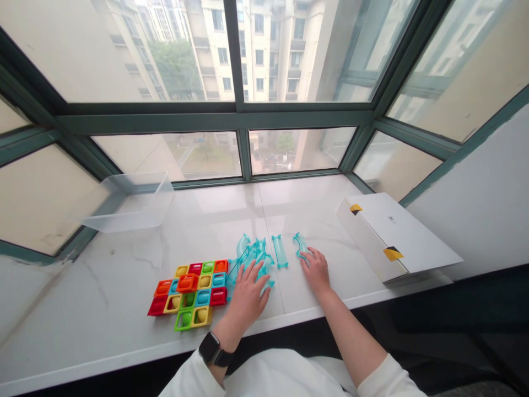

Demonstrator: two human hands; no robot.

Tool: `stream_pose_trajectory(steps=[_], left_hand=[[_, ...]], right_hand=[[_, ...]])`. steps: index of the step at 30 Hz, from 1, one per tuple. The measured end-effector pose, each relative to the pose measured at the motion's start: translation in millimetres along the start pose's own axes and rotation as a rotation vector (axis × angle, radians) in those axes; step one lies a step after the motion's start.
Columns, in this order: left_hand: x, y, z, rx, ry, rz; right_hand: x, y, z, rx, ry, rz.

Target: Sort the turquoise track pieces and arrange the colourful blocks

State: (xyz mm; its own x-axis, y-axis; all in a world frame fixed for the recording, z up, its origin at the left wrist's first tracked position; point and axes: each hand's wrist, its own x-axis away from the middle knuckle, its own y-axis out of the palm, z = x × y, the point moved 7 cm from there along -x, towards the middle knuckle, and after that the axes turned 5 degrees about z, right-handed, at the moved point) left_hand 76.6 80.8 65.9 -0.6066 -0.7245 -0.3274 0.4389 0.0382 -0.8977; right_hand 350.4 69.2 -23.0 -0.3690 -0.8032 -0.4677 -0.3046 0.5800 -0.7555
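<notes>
Left of my spread left hand (248, 293), partly hiding blue pieces (259, 253), lie blocks (188, 282). Whether my right hand (317, 271) pinches the curved piece (303, 243), I cannot tell; rightward, a box (400, 231).

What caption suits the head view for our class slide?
Left hand over piled translucent turquoise track pieces, right hand at a curved piece, colourful square blocks alongside.

Track pcs (280, 252) turq; blks (188, 283) red/orng/yel/grn/blu; sill (111, 314) wht, gry-veined.

Daylight fills the green-framed bay window (238, 119) at twelve o'clock, above a marbled sill (194, 220); white wall (483, 171), three o'clock.
</notes>
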Motion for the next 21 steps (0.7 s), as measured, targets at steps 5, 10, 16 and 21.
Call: stream_pose_trajectory(steps=[5, 10, 16, 21], left_hand=[[17.2, -13.8, -14.0, -0.004, -0.026, 0.043], [34.9, -17.5, -33.8, -0.005, -0.068, 0.092], [50.4, -18.3, -49.3, 0.012, -0.122, 0.125], [55.3, -23.3, -56.6, 0.055, -0.163, 0.158]], right_hand=[[2.6, -2.3, -2.0, -0.002, -0.012, 0.013], [5.0, -6.7, -3.7, -0.037, -0.025, 0.03], [6.3, -9.2, -7.3, -0.034, -0.027, 0.025], [8.7, -24.0, -17.3, -0.053, -0.056, 0.097]])
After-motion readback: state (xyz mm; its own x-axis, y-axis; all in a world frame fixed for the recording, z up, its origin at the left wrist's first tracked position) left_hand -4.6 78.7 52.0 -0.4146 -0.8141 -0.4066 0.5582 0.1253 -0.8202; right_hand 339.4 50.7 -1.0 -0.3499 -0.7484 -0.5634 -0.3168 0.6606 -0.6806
